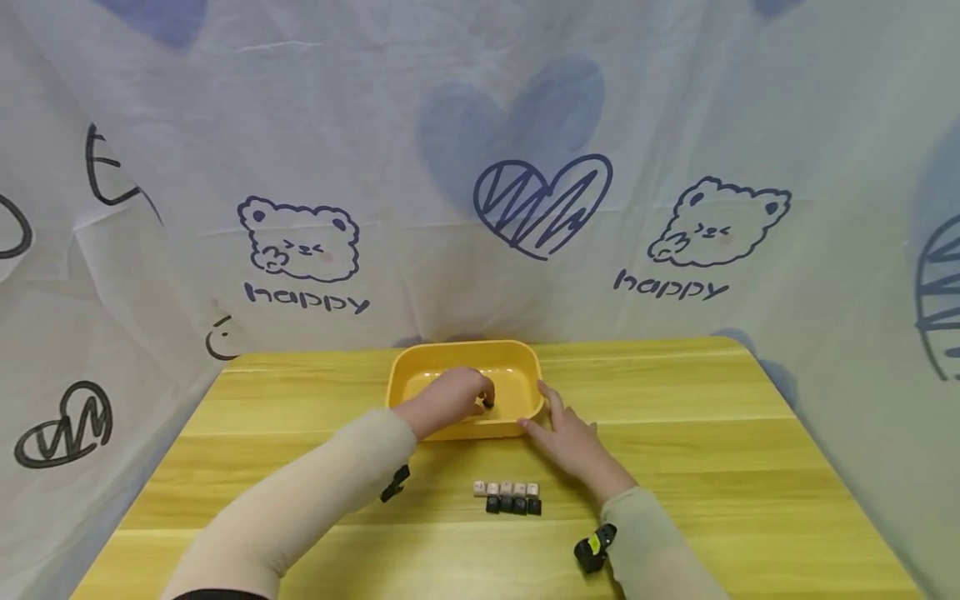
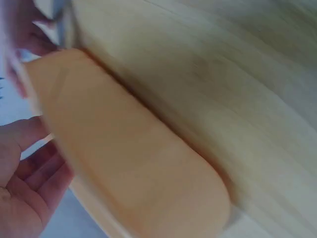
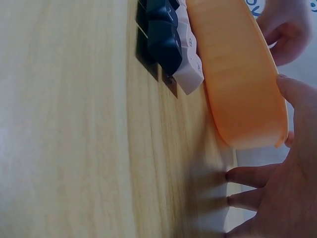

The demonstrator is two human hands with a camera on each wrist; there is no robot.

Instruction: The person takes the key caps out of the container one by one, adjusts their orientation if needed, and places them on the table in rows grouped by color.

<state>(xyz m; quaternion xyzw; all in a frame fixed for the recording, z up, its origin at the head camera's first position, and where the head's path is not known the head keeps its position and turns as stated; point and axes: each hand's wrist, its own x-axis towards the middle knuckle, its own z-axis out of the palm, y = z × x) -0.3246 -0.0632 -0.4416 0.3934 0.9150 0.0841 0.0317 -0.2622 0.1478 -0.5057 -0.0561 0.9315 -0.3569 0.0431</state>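
A yellow plastic tray [image 1: 465,431] sits toward the back of the table. My left hand [image 1: 448,398] reaches inside it, fingers bent downward, pinching a small black keycap [image 1: 488,403] that is partly hidden by the fingers. At the tray's right near corner my right hand [image 1: 572,442] grips the rim, its thumb [image 3: 292,89] on the edge and other fingers spread toward the tabletop. In front of the tray stand two rows of keycaps: white keycaps [image 1: 507,488] behind, black keycaps [image 1: 507,504] nearer me. The left wrist view shows the tray wall [image 2: 133,144] beside my curled left fingers.
The wood-grain table [image 1: 675,417] reaches back to a white cloth [image 1: 420,167] printed with hearts and bears. Wrist cameras [image 1: 595,547] are strapped over both sleeves.
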